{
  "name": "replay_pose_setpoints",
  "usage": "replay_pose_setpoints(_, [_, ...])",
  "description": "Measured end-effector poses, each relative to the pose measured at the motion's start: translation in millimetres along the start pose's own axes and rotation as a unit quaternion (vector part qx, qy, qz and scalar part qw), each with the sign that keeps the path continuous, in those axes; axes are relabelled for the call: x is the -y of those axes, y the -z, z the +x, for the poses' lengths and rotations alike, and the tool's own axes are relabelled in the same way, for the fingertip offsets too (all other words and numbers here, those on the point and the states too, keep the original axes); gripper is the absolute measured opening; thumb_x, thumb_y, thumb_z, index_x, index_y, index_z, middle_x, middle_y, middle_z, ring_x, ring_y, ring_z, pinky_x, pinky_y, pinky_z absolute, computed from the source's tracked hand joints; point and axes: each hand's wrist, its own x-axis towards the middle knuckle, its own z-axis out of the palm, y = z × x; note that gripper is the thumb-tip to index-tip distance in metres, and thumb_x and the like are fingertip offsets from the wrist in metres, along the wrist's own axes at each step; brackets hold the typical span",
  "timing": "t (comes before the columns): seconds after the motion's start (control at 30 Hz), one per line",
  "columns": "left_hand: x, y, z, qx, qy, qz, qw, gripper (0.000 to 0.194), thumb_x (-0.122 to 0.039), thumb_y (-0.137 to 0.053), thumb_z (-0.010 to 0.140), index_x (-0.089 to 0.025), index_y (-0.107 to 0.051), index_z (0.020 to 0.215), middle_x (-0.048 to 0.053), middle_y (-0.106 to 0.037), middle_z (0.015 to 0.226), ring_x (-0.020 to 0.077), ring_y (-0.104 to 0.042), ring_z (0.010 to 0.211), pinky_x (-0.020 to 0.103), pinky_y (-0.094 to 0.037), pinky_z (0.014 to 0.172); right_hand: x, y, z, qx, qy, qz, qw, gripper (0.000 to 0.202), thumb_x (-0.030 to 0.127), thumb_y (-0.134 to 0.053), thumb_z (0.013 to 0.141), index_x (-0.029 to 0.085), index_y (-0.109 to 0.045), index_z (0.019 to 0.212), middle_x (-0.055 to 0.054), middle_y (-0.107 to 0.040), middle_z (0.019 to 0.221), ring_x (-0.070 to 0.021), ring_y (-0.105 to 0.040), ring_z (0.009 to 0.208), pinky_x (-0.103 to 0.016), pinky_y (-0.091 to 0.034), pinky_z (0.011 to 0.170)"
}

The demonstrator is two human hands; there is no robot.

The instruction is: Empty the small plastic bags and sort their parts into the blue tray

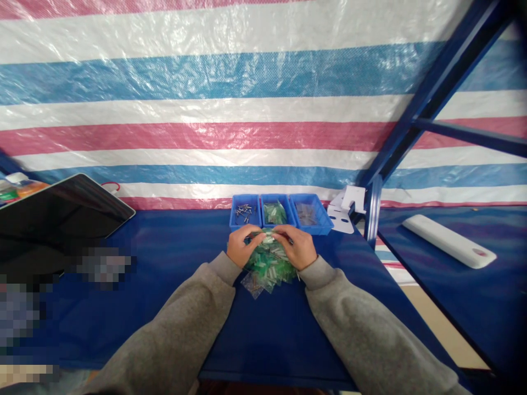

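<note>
My left hand [242, 245] and my right hand [296, 247] meet above a pile of small plastic bags [272, 269] with green and clear contents. Fingers and thumbs of both hands are closed in a pinch on a small plastic bag [268, 236], whose contents are too small to make out. Just beyond my hands stand three blue trays side by side. Short metal pins [244, 211] lie in the left tray [233, 216]. Greenish bags [275, 212] fill the middle one, and clear bags [307, 214] lie in the right tray [327, 222].
A dark-screened device [66, 219] leans at the left of the blue table [164, 307]. White cut-out pieces [346, 211] lie right of the trays, beside a blue metal frame [374, 211]. A long white object [448, 241] rests on the right-hand table. Striped sheeting [247, 134] hangs behind.
</note>
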Motion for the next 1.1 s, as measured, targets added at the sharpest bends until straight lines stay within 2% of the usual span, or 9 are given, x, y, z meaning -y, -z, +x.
replay_pose_setpoints(0.1, [5.7,-2.5,-1.7,-0.016,0.080,-0.071,0.994,0.020,-0.034,-0.059,0.079,-0.015,-0.059,0.087,0.002,-0.063,0.073,0.0106,-0.058,0.059,0.023,-0.049,0.059,4.7,3.4,0.6,0.003,-0.024,0.033,0.999,0.023,0.024,-0.043,0.089,0.021,-0.054,0.109,-0.002,-0.064,0.077,-0.0129,-0.060,0.063,-0.026,-0.050,0.065])
replay_pose_setpoints(0.27, [7.3,-4.3,-1.5,-0.020,0.155,-0.194,0.968,0.040,-0.037,-0.061,0.077,-0.019,-0.044,0.108,-0.004,-0.059,0.062,0.0077,-0.052,0.041,0.020,-0.045,0.043,6.9,6.9,3.8,0.012,0.031,0.033,0.999,0.028,0.020,-0.043,0.087,0.023,-0.055,0.113,-0.009,-0.054,0.113,-0.0153,-0.060,0.081,-0.031,-0.052,0.073])
replay_pose_setpoints(0.4, [2.9,-1.2,0.5,-0.017,0.107,-0.137,0.985,0.029,-0.040,-0.052,0.083,-0.016,-0.055,0.097,0.003,-0.062,0.075,0.0122,-0.059,0.061,0.024,-0.051,0.058,4.2,4.3,4.4,0.003,0.049,0.006,0.999,0.019,0.021,-0.049,0.085,0.022,-0.061,0.100,-0.009,-0.053,0.113,-0.0179,-0.058,0.090,-0.032,-0.051,0.076])
replay_pose_setpoints(0.5, [2.4,2.0,0.9,-0.004,0.029,-0.095,0.995,0.041,-0.044,-0.038,0.088,-0.012,-0.063,0.089,0.011,-0.062,0.096,0.0181,-0.060,0.085,0.029,-0.051,0.072,1.7,2.3,3.8,-0.005,0.043,0.004,0.999,0.015,0.025,-0.049,0.086,0.020,-0.061,0.093,-0.008,-0.061,0.093,-0.0181,-0.060,0.085,-0.031,-0.051,0.075])
replay_pose_setpoints(0.63, [5.7,0.1,-1.9,0.021,0.038,-0.077,0.996,0.035,-0.043,-0.057,0.079,-0.013,-0.063,0.094,0.008,-0.065,0.088,0.0171,-0.061,0.077,0.028,-0.052,0.071,0.5,0.6,1.2,-0.025,0.018,-0.001,1.000,0.016,0.029,-0.050,0.086,0.020,-0.061,0.093,-0.006,-0.065,0.081,-0.0174,-0.062,0.076,-0.030,-0.052,0.072])
replay_pose_setpoints(0.77, [6.9,-4.6,-3.6,-0.004,0.082,-0.104,0.991,0.033,-0.036,-0.064,0.075,-0.015,-0.057,0.099,0.005,-0.065,0.084,0.0141,-0.062,0.072,0.026,-0.052,0.069,3.9,2.3,-0.5,-0.014,-0.023,0.031,0.999,0.029,0.025,-0.045,0.088,0.023,-0.052,0.116,-0.001,-0.065,0.077,-0.0140,-0.062,0.065,-0.027,-0.052,0.068])
replay_pose_setpoints(0.87, [6.5,-6.2,-2.0,-0.011,0.126,-0.182,0.975,0.042,-0.035,-0.063,0.076,-0.018,-0.045,0.110,-0.001,-0.061,0.069,0.0100,-0.058,0.053,0.023,-0.051,0.055,6.2,5.0,1.3,0.002,0.003,0.036,0.999,0.035,0.019,-0.039,0.089,0.024,-0.048,0.123,-0.005,-0.063,0.093,-0.0147,-0.062,0.075,-0.030,-0.052,0.073])
replay_pose_setpoints(0.97, [5.2,-6.5,-0.1,-0.003,0.149,-0.227,0.962,0.038,-0.037,-0.062,0.076,-0.018,-0.045,0.105,-0.004,-0.056,0.060,0.0080,-0.051,0.043,0.021,-0.048,0.045,5.5,6.0,3.8,0.006,0.041,0.016,0.999,0.031,0.019,-0.044,0.086,0.024,-0.056,0.114,-0.010,-0.052,0.117,-0.0183,-0.059,0.091,-0.034,-0.052,0.076])
replay_pose_setpoints(1.1, [0.7,-3.2,0.8,0.019,0.104,-0.176,0.979,0.031,-0.042,-0.047,0.085,-0.014,-0.058,0.091,0.004,-0.060,0.075,0.0106,-0.057,0.057,0.024,-0.051,0.054,2.0,4.4,4.3,0.000,0.044,0.007,0.999,0.020,0.020,-0.046,0.086,0.021,-0.062,0.098,-0.009,-0.058,0.107,-0.0191,-0.058,0.094,-0.035,-0.051,0.081])
